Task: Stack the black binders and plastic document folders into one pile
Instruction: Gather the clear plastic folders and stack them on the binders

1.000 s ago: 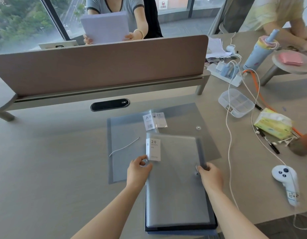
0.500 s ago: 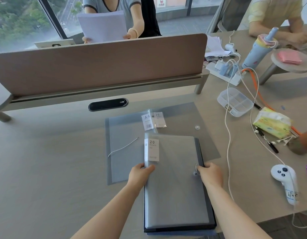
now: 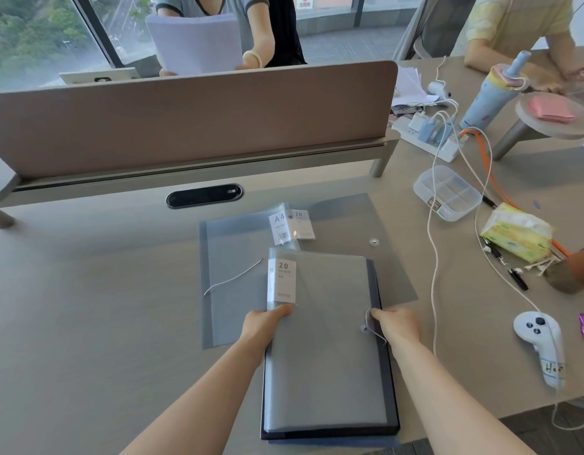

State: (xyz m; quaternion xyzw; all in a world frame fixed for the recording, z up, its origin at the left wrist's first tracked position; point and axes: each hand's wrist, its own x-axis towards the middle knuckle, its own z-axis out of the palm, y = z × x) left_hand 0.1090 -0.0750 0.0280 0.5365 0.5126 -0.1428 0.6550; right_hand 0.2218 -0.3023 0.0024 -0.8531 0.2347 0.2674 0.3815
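Partly hidden under the translucent grey folder is a black binder, of which only the right edge and near corner show as a dark strip — how many binders lie in that pile cannot be told, though a bluish edge peeks out at the very bottom near the desk's front. The pile sits on the desk straight ahead of the person, its long axis running away from them toward the divider panel, the "20 pockets" label at its far left corner. The far end of the pile overlaps a second, flatter grey folder that lies spread behind it, with its own A4 label beyond and a thin white cord lying on it; a snap button shows at its right side.

The left hand grips the top folder's left edge just below the label, thumb on top, the other fingers out of sight beneath. The right hand is closed on the right edge by the elastic loop and button; whether its fingers reach under the binder too is hard to make out.

To the right — well apart from the pile — lie a white controller, a tissue pack and a clear compartment box, crossed by a white cable.
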